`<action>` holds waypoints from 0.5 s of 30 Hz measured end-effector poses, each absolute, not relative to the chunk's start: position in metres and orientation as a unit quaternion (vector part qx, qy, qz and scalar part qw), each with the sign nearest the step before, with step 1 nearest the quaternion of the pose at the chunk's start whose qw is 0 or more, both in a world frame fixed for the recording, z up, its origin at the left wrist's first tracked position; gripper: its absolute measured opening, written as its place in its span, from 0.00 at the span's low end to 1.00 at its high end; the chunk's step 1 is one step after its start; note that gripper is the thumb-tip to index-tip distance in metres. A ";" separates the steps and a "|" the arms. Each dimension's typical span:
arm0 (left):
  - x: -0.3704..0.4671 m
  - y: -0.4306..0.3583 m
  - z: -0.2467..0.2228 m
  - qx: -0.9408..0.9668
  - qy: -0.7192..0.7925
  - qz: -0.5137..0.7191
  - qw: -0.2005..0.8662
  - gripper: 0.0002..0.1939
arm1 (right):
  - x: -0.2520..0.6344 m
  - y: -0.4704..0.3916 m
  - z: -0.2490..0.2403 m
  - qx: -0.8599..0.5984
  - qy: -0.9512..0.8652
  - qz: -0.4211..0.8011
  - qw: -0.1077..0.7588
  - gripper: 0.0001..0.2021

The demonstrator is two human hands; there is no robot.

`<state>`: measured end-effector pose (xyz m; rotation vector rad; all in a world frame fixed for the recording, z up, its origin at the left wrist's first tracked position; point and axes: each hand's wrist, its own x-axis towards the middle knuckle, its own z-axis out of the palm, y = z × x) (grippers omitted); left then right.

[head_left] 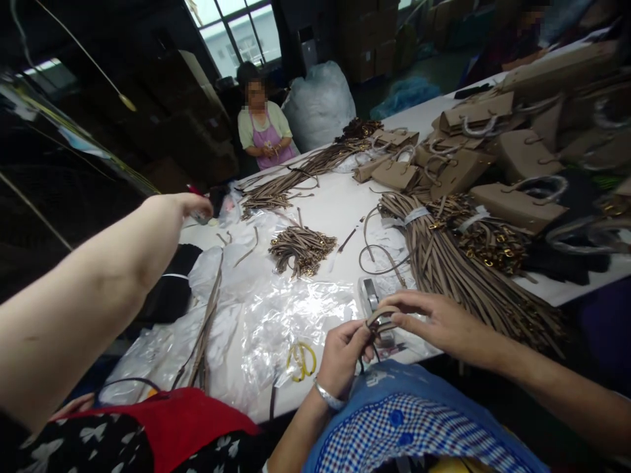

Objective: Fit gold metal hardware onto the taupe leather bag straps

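Observation:
My left hand (341, 355), with a silver bracelet at the wrist, pinches one part of a narrow taupe strap (382, 316). The fingers of my right hand (428, 318) close on the same strap, which bends into a small loop between both hands. Its lower ends hang dark in front of my blue apron. Just behind the loop lies a grey metal tool that looks like a tape dispenser (369, 293), partly covered by my hands. Yellow-handled scissors (301, 361) rest on clear plastic left of my left hand.
Bundled taupe straps (453, 276) with gold clasps lie right of my hands, with taupe handbags (458, 171) behind. A pile of short straps (302, 249) sits mid-table. From the left, a co-worker's arm (113, 276) reaches across; another person (266, 128) works at the far side.

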<state>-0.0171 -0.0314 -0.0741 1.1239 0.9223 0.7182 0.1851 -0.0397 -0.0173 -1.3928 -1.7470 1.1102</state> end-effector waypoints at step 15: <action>0.024 -0.049 -0.075 0.411 0.469 0.402 0.671 0.23 | 0.195 -0.034 -0.037 -0.479 -0.736 0.342 0.334 0.16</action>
